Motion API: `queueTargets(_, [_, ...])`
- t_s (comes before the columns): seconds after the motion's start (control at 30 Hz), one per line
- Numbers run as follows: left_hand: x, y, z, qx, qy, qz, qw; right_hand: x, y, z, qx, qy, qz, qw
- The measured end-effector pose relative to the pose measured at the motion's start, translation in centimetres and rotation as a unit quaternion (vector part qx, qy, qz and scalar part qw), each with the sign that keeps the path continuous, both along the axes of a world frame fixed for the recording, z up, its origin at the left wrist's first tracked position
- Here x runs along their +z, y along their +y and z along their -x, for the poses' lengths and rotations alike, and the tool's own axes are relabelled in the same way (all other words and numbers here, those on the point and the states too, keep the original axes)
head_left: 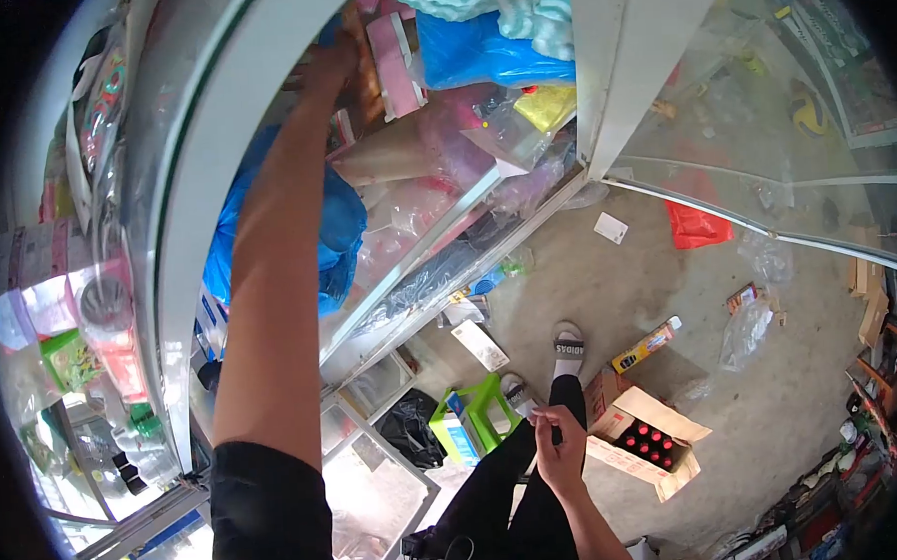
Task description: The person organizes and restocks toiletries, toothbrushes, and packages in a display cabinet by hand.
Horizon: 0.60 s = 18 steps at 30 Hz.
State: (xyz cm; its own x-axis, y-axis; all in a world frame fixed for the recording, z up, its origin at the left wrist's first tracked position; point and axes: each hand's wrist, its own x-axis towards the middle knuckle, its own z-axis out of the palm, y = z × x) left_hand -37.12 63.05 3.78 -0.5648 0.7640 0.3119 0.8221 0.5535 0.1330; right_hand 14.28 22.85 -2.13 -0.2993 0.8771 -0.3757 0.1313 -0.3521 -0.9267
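Note:
My left hand reaches up into a glass-fronted cabinet, in shadow at the upper shelf. Its fingers are partly hidden, so I cannot make out a grip. Close beside it stands a pink box. Blue plastic bags bulge under and beside my forearm. Right of the pink box lie a blue bag and a pale green wavy item. My right hand hangs in front of my dark trousers, fingers curled in, with nothing visible in them.
An open glass door swings out on the right. On the floor are a carton of red-capped bottles, a green plastic stool, a yellow box, a red bag and a black bag. Cluttered goods line the right edge.

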Motion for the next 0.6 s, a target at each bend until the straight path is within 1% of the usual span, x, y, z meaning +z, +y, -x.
queueTargets(0.07, [0.6, -0.3, -3.3, 0.022, -0.095, -0.018, 0.995, 0.7, -0.1, 0.0, 0.003, 0.004, 0.006, 1.000])
queueTargets(0.13, [0.2, 0.0, -4.4, 0.037, -0.144, -0.014, 0.989, 1.3, -0.2, -0.2, 0.012, 0.003, -0.003, 1.000])
queueTargets(0.2, [-1.4, 0.7, -3.9, 0.040, -0.143, 0.012, 0.989, 1.3, -0.6, -0.5, 0.021, -0.003, -0.016, 1.000])
queueTargets(0.27, [-1.4, 0.9, -4.1, 0.037, -0.143, 0.056, 0.987, 1.5, -0.8, -0.6, 0.024, -0.002, -0.015, 1.000])
queueTargets(0.3, [0.3, -0.1, -6.2, 0.036, -0.154, 0.088, 0.983, 1.7, -0.9, -0.6, 0.023, 0.001, -0.018, 1.000])
queueTargets(0.33, [1.0, -0.6, -7.5, 0.037, -0.165, 0.120, 0.978, 2.0, -1.0, -0.6, 0.024, 0.004, -0.021, 0.999])
queueTargets(0.43, [-0.3, -1.6, -9.2, 0.015, -0.120, 0.083, 0.989, 2.3, -1.5, -0.8, 0.020, 0.011, -0.027, 0.999])
queueTargets(0.47, [-0.5, -2.0, -9.0, 0.016, -0.135, 0.078, 0.988, 2.3, -1.8, -0.8, 0.018, 0.012, -0.026, 0.999])
queueTargets(0.53, [1.3, -3.1, -10.2, 0.015, -0.167, 0.067, 0.984, 2.1, -2.2, -1.0, 0.019, 0.008, -0.026, 0.999])
queueTargets(0.6, [3.0, -4.8, -10.9, 0.068, -0.281, 0.075, 0.954, 2.0, -2.8, -1.5, 0.020, 0.002, -0.020, 1.000])
